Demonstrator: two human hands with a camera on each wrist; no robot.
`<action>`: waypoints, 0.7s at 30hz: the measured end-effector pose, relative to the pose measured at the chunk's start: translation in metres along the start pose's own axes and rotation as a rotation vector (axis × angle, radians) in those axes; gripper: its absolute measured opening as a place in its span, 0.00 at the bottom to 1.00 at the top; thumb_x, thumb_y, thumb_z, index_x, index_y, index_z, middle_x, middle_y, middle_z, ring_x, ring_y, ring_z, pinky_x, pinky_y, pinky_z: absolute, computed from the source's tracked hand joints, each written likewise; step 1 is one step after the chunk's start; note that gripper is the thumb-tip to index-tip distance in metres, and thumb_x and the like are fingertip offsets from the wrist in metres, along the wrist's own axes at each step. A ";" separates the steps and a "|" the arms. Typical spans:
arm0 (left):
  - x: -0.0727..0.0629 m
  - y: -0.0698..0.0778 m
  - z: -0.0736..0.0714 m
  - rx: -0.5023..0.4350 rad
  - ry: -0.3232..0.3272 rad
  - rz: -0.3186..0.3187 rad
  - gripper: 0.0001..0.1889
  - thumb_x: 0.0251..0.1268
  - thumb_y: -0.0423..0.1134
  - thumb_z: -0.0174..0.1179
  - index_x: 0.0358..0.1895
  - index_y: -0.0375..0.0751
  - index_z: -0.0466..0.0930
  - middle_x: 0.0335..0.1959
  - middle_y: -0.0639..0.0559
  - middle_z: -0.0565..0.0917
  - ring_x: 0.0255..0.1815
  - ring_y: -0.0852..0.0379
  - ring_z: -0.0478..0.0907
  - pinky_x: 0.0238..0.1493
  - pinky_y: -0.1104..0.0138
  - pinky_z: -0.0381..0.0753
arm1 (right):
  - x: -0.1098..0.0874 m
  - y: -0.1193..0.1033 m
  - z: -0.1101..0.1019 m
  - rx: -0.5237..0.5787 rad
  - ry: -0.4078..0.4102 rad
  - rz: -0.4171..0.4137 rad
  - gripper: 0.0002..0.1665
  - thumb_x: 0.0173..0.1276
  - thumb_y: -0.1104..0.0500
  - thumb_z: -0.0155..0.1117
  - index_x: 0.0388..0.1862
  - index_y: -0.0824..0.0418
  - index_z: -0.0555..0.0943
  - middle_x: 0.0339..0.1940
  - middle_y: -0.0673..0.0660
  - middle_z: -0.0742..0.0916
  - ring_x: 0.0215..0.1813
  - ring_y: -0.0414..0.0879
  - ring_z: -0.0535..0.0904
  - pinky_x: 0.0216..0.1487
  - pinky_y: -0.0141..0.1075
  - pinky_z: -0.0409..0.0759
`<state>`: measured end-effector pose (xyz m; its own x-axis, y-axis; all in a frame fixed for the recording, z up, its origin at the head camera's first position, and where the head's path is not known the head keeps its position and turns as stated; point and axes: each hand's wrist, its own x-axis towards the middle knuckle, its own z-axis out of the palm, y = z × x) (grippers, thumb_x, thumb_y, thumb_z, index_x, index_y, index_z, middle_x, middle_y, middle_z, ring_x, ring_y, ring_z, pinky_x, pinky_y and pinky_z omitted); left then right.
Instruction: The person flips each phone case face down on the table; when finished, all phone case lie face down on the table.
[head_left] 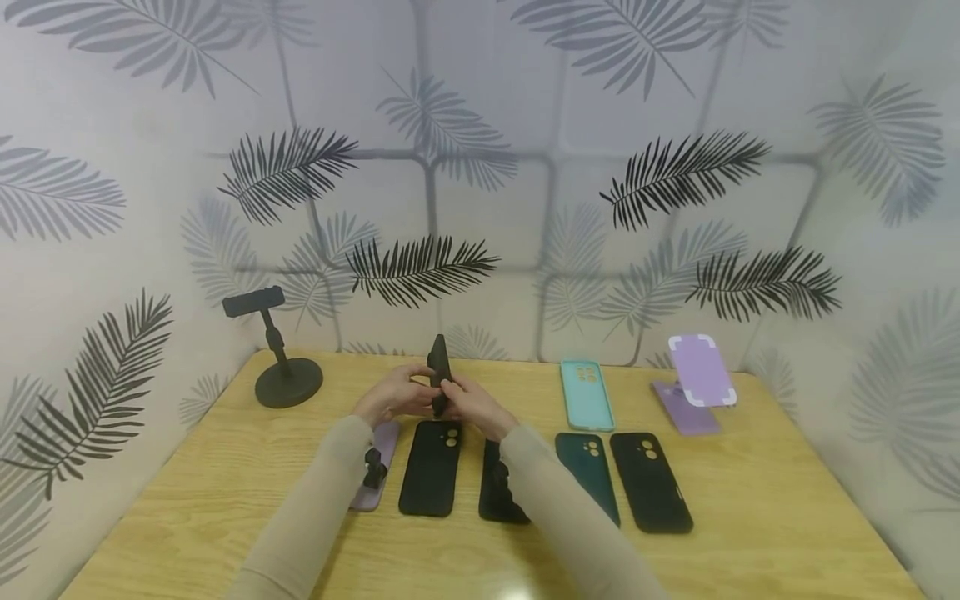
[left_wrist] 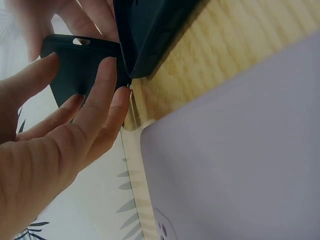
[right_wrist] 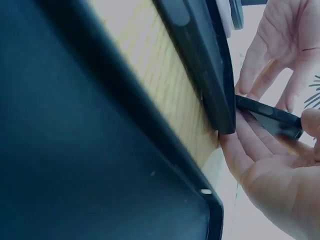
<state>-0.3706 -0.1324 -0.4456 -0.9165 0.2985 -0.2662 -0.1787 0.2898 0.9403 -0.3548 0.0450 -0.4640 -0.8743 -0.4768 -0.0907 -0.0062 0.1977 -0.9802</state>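
Note:
In the head view a black phone case (head_left: 440, 375) is held upright on edge above the back-middle of the table. My left hand (head_left: 397, 393) holds it from the left, its thumb and fingertips at the case's sides in the left wrist view. From the right, my right hand (head_left: 476, 406) grips the same case, thumb on the near side, fingers beneath, as the right wrist view shows. Below the hands lie another black case with a camera cutout (head_left: 431, 471), a lilac case (head_left: 386, 442) partly behind the left wrist, and a dark case (head_left: 498, 492) partly covered by the right forearm.
On the wooden table (head_left: 780, 517) a dark teal case (head_left: 588, 471) and a black case (head_left: 651, 483) lie to the right, with a light turquoise case (head_left: 587, 396) behind. A black phone stand (head_left: 288, 382) stands back left, a purple stand (head_left: 701, 371) back right. A patterned curtain (head_left: 487, 208) surrounds the table.

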 end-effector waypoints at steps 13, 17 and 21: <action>-0.001 -0.005 -0.004 0.095 0.030 -0.031 0.31 0.65 0.26 0.60 0.71 0.33 0.63 0.64 0.29 0.70 0.61 0.39 0.76 0.57 0.56 0.82 | -0.003 0.003 0.004 0.060 0.120 0.027 0.33 0.82 0.60 0.43 0.80 0.63 0.49 0.55 0.74 0.82 0.57 0.64 0.81 0.63 0.50 0.78; -0.001 -0.006 -0.007 0.096 0.033 -0.028 0.30 0.65 0.24 0.58 0.71 0.34 0.64 0.63 0.29 0.72 0.60 0.38 0.77 0.55 0.56 0.83 | -0.003 0.004 0.002 0.052 0.168 0.038 0.37 0.80 0.61 0.47 0.80 0.63 0.46 0.52 0.75 0.83 0.53 0.63 0.83 0.59 0.48 0.81; -0.001 -0.006 -0.011 0.098 0.031 -0.026 0.29 0.65 0.24 0.57 0.70 0.34 0.65 0.64 0.29 0.71 0.60 0.39 0.77 0.55 0.56 0.83 | -0.003 0.005 -0.001 0.039 0.191 0.043 0.35 0.78 0.62 0.52 0.78 0.65 0.52 0.54 0.75 0.83 0.52 0.63 0.84 0.56 0.47 0.83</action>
<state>-0.3730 -0.1445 -0.4484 -0.9230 0.2619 -0.2819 -0.1681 0.3847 0.9076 -0.3523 0.0484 -0.4681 -0.9496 -0.2969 -0.1010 0.0486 0.1787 -0.9827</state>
